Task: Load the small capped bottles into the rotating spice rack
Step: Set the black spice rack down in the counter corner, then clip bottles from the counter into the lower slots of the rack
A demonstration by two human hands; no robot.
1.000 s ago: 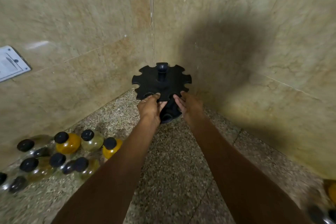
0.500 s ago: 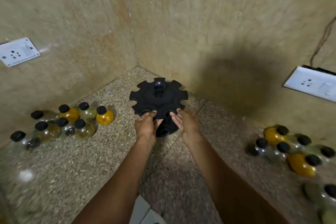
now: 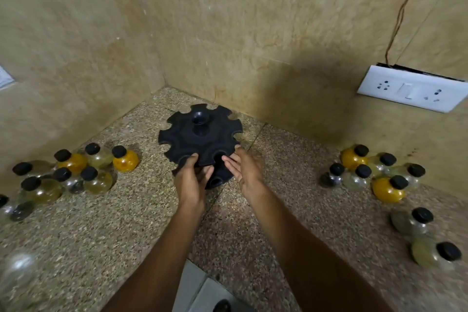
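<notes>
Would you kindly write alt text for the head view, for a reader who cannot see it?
Both hands, left and right, touch the near edge of an empty black rack in a stone counter's corner. Capped bottles cluster left and right; a socket plate is on the right wall.

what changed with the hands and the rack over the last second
Mostly the head camera pulled back and tilted, so the bottles on the right and the wall socket came into view. The left hand and right hand stayed at the near edge of the black spice rack. The rack stayed in its corner, slots empty, and the bottles on the left did not move.
</notes>
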